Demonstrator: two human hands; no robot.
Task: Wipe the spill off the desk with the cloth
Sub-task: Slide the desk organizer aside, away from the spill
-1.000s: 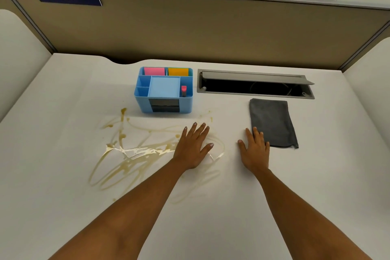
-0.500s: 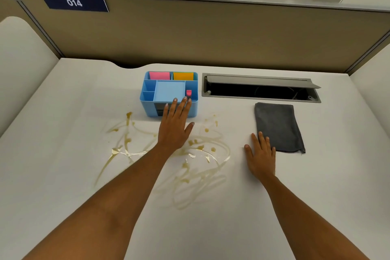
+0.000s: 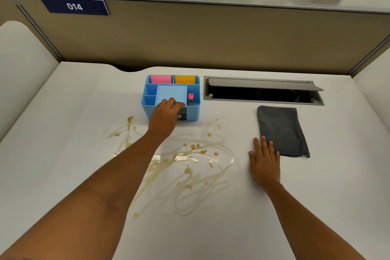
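Left hand (image 3: 163, 117) grips organizer (image 3: 172, 99) at spill's (image 3: 183, 162) edge.

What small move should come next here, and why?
Probably lifting the blue organizer away from the spill. The left hand is already curled over its front edge, and the brown streaks run right up to its base, so it would block wiping there. The cloth lies flat and ungrasped, with the right hand flat on the desk at its near corner.

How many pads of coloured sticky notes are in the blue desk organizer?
2. A pink pad stands in the back-left compartment of the organizer and an orange pad in the back-right one. The left hand covers its front, so more could be hidden.
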